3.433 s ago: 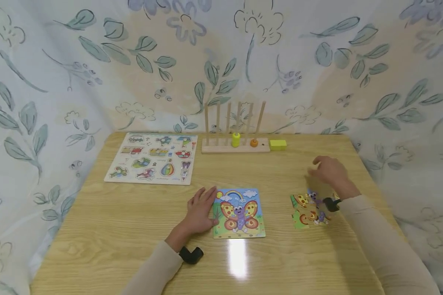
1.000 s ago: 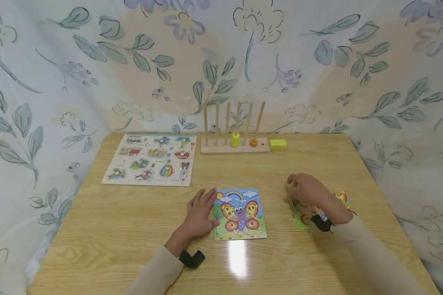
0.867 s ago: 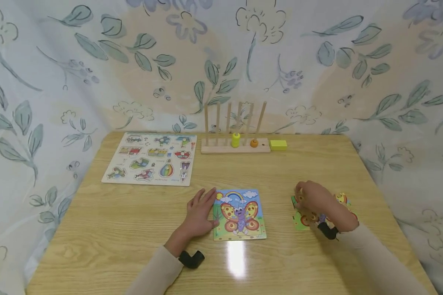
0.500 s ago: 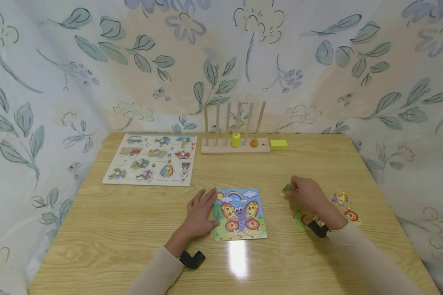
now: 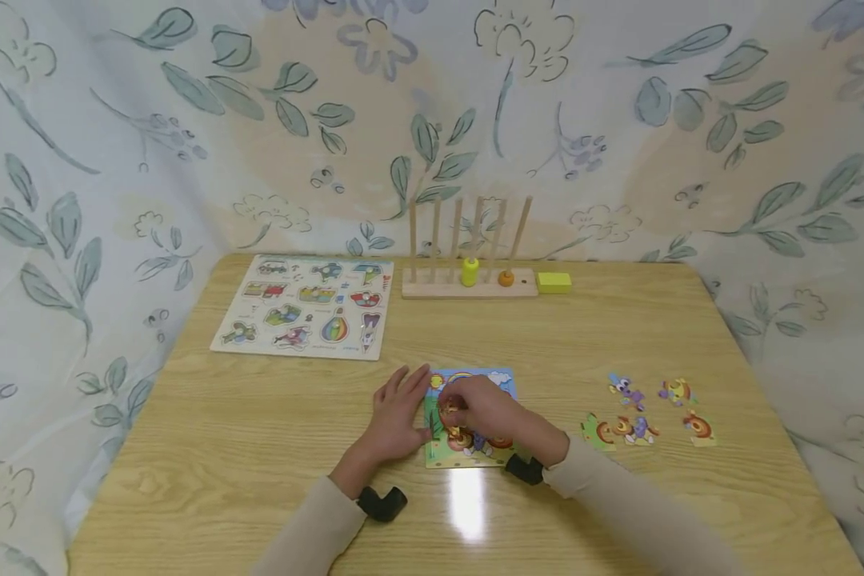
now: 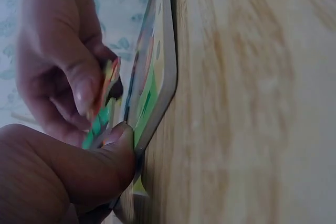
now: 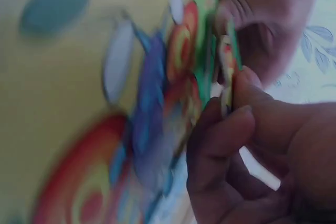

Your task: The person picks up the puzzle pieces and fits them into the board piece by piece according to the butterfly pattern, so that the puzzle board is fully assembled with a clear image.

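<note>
A square butterfly jigsaw puzzle board (image 5: 442,459) lies in front of me on the table. My left hand (image 5: 398,422) rests along its left side, fingers extended and the thumb against the edge; the left wrist view shows that thumb (image 6: 100,169) up close. Over the board, my right hand (image 5: 491,410) pinches a jigsaw puzzle piece (image 7: 227,72) between thumb and fingers, covering much of the picture in the head view. From the left wrist, the piece (image 6: 107,98) appears tilted on edge, with green and red on it, slightly apart from the board's face.
Several loose jigsaw pieces (image 5: 637,432) lie to the right of the board. At the back left is a white vehicle peg puzzle (image 5: 310,318). A wooden peg rack (image 5: 432,286) with yellow and orange beads stands at the back, beside a yellow block (image 5: 554,282).
My right hand has picked up a green-edged piece from the loose pieces at right and carried it left over the board. The left hand has stayed at the board's edge.
</note>
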{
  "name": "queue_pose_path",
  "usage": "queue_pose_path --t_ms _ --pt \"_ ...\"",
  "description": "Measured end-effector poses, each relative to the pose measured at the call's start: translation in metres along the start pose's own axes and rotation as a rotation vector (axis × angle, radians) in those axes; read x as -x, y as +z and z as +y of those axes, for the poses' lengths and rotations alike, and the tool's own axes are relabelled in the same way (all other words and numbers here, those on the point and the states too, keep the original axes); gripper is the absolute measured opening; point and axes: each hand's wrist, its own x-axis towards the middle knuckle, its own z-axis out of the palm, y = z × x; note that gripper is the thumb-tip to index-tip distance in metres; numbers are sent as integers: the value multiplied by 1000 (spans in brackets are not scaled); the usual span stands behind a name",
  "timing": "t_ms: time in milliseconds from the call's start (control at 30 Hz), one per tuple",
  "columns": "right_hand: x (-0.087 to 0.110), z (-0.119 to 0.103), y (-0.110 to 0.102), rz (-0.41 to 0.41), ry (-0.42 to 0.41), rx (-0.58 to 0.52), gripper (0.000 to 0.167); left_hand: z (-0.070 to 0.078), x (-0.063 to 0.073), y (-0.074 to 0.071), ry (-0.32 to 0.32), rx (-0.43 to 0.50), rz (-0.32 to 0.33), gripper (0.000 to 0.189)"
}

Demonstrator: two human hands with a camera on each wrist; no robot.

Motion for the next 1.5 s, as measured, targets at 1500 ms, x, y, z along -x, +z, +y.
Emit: queue_pose_path --t_ms 1500 --pt "-23 -4 4 43 152 184 56 -2 0 -1 -9 6 -20 87"
